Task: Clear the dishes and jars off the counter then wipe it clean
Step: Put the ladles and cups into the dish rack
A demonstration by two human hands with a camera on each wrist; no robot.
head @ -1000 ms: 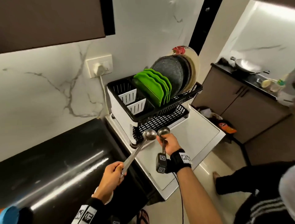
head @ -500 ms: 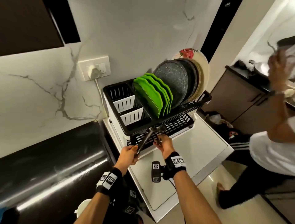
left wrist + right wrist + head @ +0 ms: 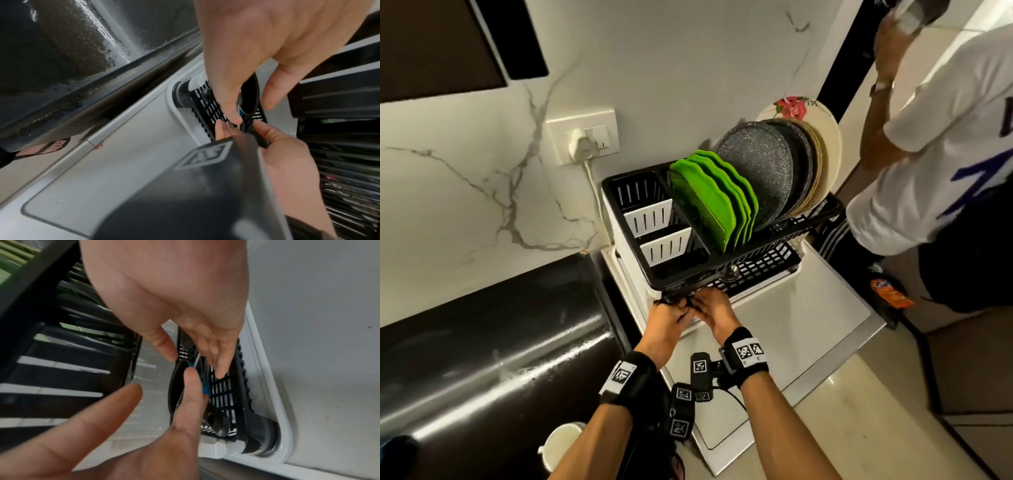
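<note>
Both hands were at the dish rack's (image 3: 726, 263) lower tier, front-left corner. Left grip (image 3: 667, 320) and right grip (image 3: 717, 308) had loose, nearly straight fingers touching ladles (image 3: 185, 386) there; neither clearly grasped anything.

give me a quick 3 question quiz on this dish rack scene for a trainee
1. True or false: the green plates stand on edge in the upper tier of the dish rack.
2. Where are the left hand and the right hand reaching? A) the wall socket B) the lower tier of the rack C) the white cup
3. Fill in: the rack stands on a white ____, beside the dark counter.

Key
1. True.
2. B: both hands meet at the lower tier's front edge, fingers among the utensils lying there.
3. Appliance top.
</note>
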